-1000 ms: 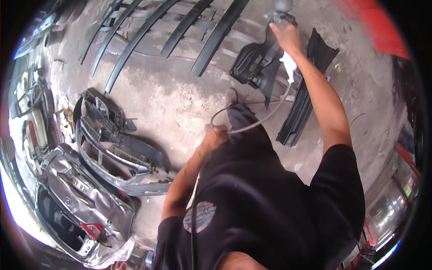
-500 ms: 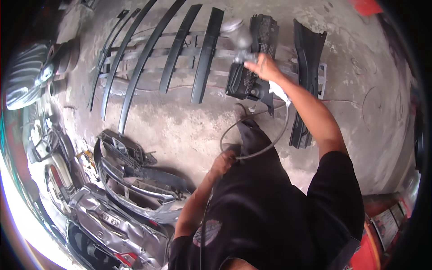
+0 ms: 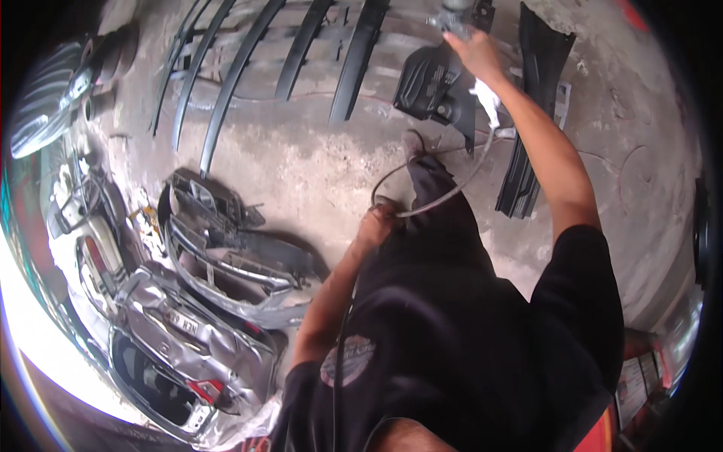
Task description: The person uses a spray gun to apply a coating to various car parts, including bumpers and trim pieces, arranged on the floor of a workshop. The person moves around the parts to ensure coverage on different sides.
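My right hand (image 3: 476,56) is closed round a spray gun (image 3: 449,25) with a cup on top, held out at the far side above a black plastic cowl panel (image 3: 431,79). White wrapping (image 3: 486,102) covers the lower handle, where a grey hose (image 3: 452,194) joins it. The hose loops back to my left hand (image 3: 375,226), which is closed round it beside my dark trousers. To the left of the gun lie several long black trim strips (image 3: 361,60) across a low rack. A second black panel (image 3: 536,75) lies to the right, partly behind my right forearm.
A dented silver tailgate (image 3: 192,324) and a bumper (image 3: 226,264) lie at the lower left. Silvery wrapped ducting (image 3: 49,105) is at the far left. A thin hose crosses the concrete floor (image 3: 301,151). Something red (image 3: 599,437) is at the lower right.
My view has tilted, so the floor parts sit higher in the picture. The spray gun has moved rightward and is now over the black cowl panel. My left hand still grips the hose.
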`<state>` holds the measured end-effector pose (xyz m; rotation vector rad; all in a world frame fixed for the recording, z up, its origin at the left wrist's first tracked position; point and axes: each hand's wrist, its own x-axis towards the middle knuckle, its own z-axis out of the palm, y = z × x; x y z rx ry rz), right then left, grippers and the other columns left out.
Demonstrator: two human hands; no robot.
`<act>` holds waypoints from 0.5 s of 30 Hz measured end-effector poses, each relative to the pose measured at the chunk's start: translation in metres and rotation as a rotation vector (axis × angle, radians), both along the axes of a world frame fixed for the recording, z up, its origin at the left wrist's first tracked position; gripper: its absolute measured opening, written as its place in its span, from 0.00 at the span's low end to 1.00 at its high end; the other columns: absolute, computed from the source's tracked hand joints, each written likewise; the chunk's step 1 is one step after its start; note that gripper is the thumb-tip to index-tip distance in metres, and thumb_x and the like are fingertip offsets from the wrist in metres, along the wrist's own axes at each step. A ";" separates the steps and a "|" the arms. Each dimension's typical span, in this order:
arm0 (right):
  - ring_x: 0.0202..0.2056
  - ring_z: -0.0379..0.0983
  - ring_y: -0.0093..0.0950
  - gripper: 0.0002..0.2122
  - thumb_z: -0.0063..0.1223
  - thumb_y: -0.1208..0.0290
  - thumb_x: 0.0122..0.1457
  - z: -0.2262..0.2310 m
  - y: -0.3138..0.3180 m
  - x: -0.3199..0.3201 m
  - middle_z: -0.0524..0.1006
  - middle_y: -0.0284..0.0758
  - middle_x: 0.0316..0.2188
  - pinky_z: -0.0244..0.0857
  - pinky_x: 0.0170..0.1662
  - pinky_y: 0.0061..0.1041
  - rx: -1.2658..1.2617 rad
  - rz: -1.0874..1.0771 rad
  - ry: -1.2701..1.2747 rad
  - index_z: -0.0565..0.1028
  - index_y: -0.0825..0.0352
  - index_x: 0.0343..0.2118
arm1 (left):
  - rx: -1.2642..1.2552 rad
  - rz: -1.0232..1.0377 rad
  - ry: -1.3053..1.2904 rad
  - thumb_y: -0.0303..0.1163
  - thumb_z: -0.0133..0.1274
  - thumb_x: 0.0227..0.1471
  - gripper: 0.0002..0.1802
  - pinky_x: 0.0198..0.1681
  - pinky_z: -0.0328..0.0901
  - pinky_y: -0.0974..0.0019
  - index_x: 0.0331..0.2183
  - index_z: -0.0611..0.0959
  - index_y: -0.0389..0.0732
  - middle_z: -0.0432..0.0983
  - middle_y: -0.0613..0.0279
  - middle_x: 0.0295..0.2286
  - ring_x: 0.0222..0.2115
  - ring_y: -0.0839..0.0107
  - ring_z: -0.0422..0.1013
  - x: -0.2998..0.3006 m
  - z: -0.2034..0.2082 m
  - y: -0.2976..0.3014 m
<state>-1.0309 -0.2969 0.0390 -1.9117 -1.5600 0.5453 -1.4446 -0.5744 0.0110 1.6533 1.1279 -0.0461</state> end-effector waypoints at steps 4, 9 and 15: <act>0.41 0.80 0.47 0.31 0.60 0.49 0.57 0.064 -0.083 -0.068 0.81 0.54 0.32 0.71 0.49 0.38 -0.445 0.172 0.206 0.76 0.76 0.51 | 0.862 -0.205 0.301 0.28 0.53 0.50 0.10 0.47 0.68 0.49 0.37 0.81 0.41 0.78 0.46 0.37 0.44 0.45 0.73 -0.026 -0.020 -0.037; 0.46 0.78 0.49 0.32 0.60 0.50 0.57 0.035 -0.156 -0.112 0.81 0.55 0.35 0.68 0.53 0.40 -0.509 0.439 0.189 0.74 0.77 0.53 | 1.757 -0.454 0.558 0.30 0.50 0.50 0.09 0.50 0.67 0.49 0.35 0.81 0.41 0.78 0.49 0.41 0.47 0.46 0.71 -0.065 -0.046 -0.072; 0.42 0.78 0.50 0.24 0.58 0.54 0.60 0.063 -0.207 -0.177 0.80 0.53 0.34 0.69 0.48 0.42 -0.352 0.120 0.077 0.77 0.69 0.50 | 0.076 -0.156 0.119 0.33 0.50 0.52 0.12 0.51 0.67 0.49 0.39 0.82 0.44 0.77 0.50 0.43 0.48 0.47 0.71 -0.108 -0.005 -0.062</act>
